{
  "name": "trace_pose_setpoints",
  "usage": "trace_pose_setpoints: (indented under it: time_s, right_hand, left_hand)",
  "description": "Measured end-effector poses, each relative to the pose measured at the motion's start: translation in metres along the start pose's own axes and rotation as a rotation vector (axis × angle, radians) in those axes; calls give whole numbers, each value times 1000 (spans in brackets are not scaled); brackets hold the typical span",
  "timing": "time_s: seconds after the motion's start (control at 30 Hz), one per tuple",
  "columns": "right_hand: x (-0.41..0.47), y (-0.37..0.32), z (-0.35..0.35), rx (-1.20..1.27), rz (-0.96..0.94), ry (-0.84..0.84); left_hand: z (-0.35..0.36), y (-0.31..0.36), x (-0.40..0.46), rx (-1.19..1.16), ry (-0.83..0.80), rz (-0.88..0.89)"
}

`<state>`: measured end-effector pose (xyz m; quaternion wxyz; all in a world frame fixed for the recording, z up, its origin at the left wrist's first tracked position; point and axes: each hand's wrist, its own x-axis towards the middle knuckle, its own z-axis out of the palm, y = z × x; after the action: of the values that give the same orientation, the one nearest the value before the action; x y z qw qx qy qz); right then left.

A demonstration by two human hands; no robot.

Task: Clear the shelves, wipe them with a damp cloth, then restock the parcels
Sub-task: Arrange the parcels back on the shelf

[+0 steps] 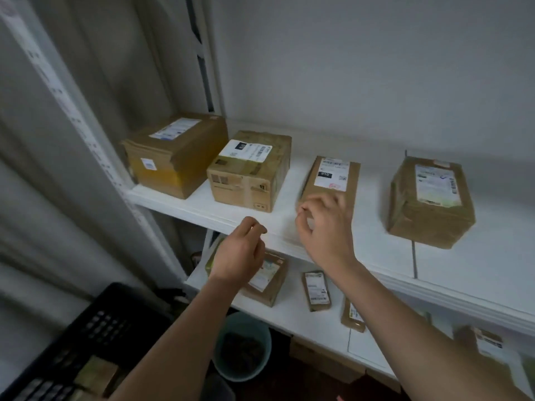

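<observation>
- Our right hand (325, 227) hovers above the front edge of the upper shelf (463, 270), fingers loosely curled and gripping nothing. It sits just in front of the flat parcel (333, 176); motion blur prevents us from telling whether the fingertips touch it.
- Our left hand (240, 253) hangs in front of the shelf edge, lower and to the left, fingers likewise loosely curled and empty.
- The upper shelf carries four parcels in a row. From the left: a large yellowish box (173, 157) against the upright, a taped carton (249, 172) just beside it, the flat parcel, and, well apart on the right, a wrapped brown parcel (431, 204).
- The lower shelf (295, 316) carries a labelled box (269, 282) partly hidden by our left wrist, and two small flat parcels (317, 290) near it.
- Below, a teal bucket (243, 345) stands on the floor. A black crate (95, 328) at lower left holds further boxes.
</observation>
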<state>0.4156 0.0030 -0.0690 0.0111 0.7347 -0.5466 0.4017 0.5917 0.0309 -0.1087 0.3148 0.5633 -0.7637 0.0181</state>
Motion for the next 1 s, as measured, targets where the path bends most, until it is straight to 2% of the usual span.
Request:
trace_pose_setpoints:
  time_s: [0.23, 0.37, 0.5, 0.63, 0.7, 0.83, 1.0]
  right_hand:
    - [-75, -138, 114, 125, -108, -315]
    - [-131, -223, 183, 225, -162, -474]
    - [-181, -277, 244, 257, -145, -787]
    - [-209, -297, 300, 261, -87, -1063]
    - [-218, -298, 332, 235, -65, -1141]
    - [-238, -294, 407, 192, -34, -1279]
    - [-283, -295, 491, 154, -3, -1469]
  left_hand:
    - [-87, -132, -145, 90, -5, -253]
    - [-140, -208, -249, 164, -67, -512]
    - [-165, -264, -333, 168, -135, -857]
    - [-153, -306, -381, 59, -55, -1194]
    - [-137, -327, -403, -28, -6, -1350]
    - [-93, -374, -446, -152, -44, -1551]
    - [-30, -414, -491, -311, 58, -1877]
